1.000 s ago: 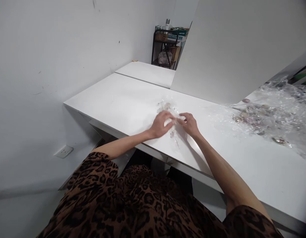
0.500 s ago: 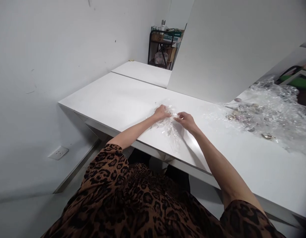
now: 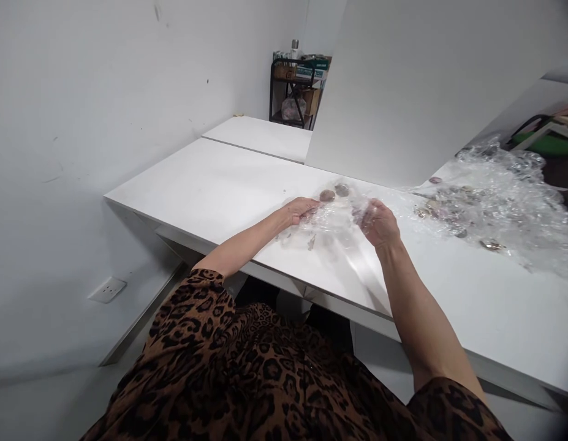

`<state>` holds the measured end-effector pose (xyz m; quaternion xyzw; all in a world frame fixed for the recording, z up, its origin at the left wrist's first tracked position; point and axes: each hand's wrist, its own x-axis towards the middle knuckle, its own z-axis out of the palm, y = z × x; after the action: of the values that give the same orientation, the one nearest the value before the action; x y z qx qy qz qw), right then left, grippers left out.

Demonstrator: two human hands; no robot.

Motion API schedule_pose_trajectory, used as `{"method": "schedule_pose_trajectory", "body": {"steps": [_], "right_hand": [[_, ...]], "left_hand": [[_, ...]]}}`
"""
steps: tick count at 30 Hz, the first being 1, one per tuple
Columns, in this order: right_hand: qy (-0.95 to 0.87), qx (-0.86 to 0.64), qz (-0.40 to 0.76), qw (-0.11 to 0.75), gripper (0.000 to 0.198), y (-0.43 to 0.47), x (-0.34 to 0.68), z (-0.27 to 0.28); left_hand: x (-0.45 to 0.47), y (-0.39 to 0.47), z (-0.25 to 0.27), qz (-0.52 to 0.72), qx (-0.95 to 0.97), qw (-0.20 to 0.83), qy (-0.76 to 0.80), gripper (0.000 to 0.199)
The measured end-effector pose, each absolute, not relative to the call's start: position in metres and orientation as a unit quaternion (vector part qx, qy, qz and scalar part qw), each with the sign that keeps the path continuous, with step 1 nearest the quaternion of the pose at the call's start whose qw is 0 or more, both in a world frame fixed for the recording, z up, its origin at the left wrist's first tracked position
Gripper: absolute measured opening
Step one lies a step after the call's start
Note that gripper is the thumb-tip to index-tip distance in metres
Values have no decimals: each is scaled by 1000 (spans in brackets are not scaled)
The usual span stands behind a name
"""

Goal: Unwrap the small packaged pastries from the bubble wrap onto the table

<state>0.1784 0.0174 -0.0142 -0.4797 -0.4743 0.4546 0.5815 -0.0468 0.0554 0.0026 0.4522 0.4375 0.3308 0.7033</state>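
A crinkled clear plastic wrap (image 3: 332,215) stretches between my two hands just above or on the white table. My left hand (image 3: 302,210) is closed on its left side, with the fingers partly behind the film. On the right side my right hand (image 3: 381,222) grips the wrap, its fingertips blurred under the plastic. Two brownish roundish pieces, one nearer piece (image 3: 327,195) and one farther piece (image 3: 342,190), show at the wrap's far edge. I cannot tell whether they lie inside it or under it.
A large heap of clear plastic (image 3: 504,202) with small mixed pieces covers the right part of the white table (image 3: 187,184). A shiny gold-coloured piece (image 3: 492,245) lies at its near edge. A tall white panel (image 3: 403,92) stands behind, and a black shelf (image 3: 293,92) stands farther back.
My hands have moved apart, the right one to the right, and the bunched plastic is now spread between them. Two brown pieces have come into sight. The view has shifted slightly.
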Motion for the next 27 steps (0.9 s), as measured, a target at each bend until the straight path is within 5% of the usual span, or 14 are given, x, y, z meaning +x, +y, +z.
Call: {"method": "schedule_pose_trajectory", "body": {"steps": [6,11,19,25,27], "right_hand": [[-388,-527,472,591,48,8,200,-36],[-412,-604,333,595,60,-2,211,-32],[-705,-650,134,249,87,2,201,-14],[-828,-545,62,114,85,12,172,-16],[-813,-567,58,120,81,18,177,-13]], "left_hand": [[-41,52,31,407,447,688,402,21],[-36,32,31,375,541,637,401,14],[-39,-19,-6,196,666,589,414,13],[-54,-17,-11,175,675,484,529,82],[-58,-11,-10,157,669,466,557,69]]}}
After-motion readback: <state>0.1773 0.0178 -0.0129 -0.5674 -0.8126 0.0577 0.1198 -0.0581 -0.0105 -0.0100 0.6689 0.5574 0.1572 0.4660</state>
